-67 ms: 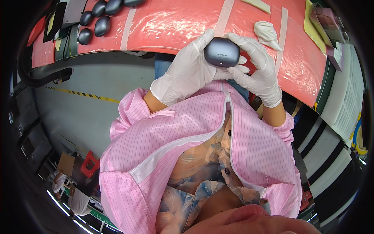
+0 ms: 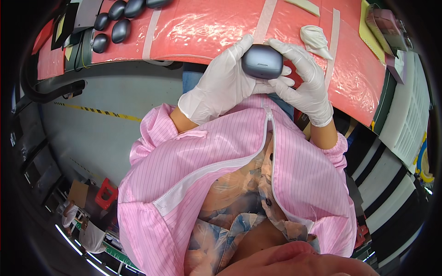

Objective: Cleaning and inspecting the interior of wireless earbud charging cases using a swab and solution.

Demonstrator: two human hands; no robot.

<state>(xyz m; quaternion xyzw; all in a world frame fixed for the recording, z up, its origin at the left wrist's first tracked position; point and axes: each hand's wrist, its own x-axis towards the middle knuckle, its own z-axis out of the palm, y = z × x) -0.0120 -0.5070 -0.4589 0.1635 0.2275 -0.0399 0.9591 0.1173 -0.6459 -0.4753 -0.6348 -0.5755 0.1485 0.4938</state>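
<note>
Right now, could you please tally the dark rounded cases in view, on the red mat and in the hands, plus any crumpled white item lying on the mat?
Dark rounded cases visible on the red mat: 6
Held case, between left hand and right hand: 1
Crumpled white item: 1
Total: 8

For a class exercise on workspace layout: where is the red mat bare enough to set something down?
The red mat is bare between the left pale strip and middle pale strip, and between the right pale strip and yellow edging. Dark cases crowd the upper left; left hand and right hand hold one dark case near the front edge.
</note>
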